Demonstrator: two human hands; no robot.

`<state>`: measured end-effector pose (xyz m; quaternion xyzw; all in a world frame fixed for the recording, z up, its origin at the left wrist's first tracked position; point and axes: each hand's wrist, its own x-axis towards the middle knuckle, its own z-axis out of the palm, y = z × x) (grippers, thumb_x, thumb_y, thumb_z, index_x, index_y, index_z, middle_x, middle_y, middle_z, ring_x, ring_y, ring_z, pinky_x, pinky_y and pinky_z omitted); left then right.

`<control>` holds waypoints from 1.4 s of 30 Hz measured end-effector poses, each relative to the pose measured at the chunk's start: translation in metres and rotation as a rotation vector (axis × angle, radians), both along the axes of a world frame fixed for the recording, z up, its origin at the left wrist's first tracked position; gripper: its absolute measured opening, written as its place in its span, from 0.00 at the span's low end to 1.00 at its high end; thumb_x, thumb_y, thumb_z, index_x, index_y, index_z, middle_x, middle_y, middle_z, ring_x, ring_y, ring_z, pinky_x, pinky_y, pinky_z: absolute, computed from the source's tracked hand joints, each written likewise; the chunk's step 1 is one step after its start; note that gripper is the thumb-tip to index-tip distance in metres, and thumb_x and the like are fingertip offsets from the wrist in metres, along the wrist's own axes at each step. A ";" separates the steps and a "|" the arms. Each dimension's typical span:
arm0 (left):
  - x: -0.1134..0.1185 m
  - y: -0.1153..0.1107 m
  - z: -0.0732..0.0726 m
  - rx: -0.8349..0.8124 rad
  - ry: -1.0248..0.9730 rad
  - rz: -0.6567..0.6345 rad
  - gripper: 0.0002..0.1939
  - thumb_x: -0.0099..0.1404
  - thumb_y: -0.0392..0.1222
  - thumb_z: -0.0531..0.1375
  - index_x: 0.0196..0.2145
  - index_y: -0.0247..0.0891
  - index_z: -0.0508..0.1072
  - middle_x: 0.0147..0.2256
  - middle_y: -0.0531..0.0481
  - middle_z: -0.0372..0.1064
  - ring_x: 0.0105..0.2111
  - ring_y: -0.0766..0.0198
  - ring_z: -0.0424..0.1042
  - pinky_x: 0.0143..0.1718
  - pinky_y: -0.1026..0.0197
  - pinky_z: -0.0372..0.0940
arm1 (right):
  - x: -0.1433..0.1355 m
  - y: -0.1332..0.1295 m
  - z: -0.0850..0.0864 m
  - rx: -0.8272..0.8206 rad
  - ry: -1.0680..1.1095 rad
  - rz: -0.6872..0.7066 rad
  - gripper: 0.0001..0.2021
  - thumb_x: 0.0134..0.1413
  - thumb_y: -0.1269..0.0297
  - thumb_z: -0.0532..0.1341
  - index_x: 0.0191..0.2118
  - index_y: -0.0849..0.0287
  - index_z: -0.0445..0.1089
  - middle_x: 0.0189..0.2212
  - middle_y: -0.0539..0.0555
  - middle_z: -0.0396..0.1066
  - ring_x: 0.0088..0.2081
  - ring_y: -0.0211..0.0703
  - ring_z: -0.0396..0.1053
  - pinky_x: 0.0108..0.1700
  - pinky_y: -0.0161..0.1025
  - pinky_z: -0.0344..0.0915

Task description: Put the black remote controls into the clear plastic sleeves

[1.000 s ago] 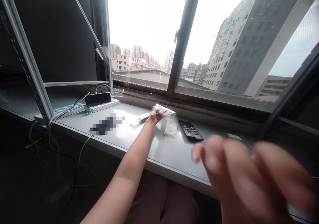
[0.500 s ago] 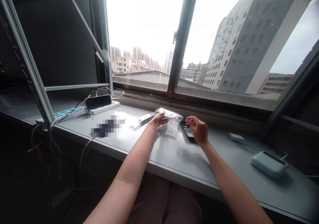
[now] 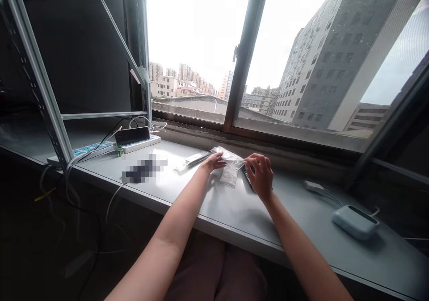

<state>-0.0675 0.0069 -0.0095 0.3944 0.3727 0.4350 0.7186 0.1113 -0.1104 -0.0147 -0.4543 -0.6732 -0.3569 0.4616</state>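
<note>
**Clear plastic bag held between both hands on the grey sill**

A clear plastic bag (image 3: 230,166) with a white content is seen on the grey table (image 3: 234,207) just below the window frame (image 3: 243,55), between the two outstretched hands. Its upper left end is gripped by the left hand (image 3: 214,161), whose fingers are curled over the crumpled plastic while the palm faces down. Its upper right edge is pinched by the right hand (image 3: 261,171); the fingers there are bent and closed on the film near its top corner. The lower part of the bag is seen to hang or rest toward the table surface; which of the two cannot be told.

A black remote control (image 3: 247,176) is mostly covered by the right hand, just beside the bag. A second, flatter clear packet (image 3: 191,161) lies just left of the left hand, touching or nearly touching it. Further left, a white power strip (image 3: 100,148) is laid along the table with a dark phone (image 3: 132,135) propped on it and cables running off the edge. Well to the right, a white box-shaped device (image 3: 355,220) with a cable is placed near the table's edge.
</note>
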 end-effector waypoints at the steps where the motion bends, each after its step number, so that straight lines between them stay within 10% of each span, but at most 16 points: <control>1: 0.000 0.000 0.000 0.002 0.001 0.006 0.07 0.71 0.40 0.57 0.40 0.35 0.73 0.28 0.49 0.73 0.27 0.63 0.74 0.37 0.62 0.73 | 0.000 0.000 0.000 -0.004 -0.020 0.002 0.11 0.67 0.63 0.55 0.38 0.52 0.74 0.40 0.56 0.73 0.39 0.46 0.68 0.37 0.40 0.67; 42: 0.005 0.012 -0.010 0.001 0.015 0.005 0.09 0.67 0.42 0.61 0.41 0.34 0.73 0.29 0.48 0.73 0.25 0.63 0.75 0.34 0.63 0.73 | 0.003 0.007 -0.005 -0.108 -0.133 -0.067 0.13 0.68 0.64 0.51 0.44 0.52 0.73 0.50 0.57 0.70 0.48 0.51 0.64 0.47 0.46 0.61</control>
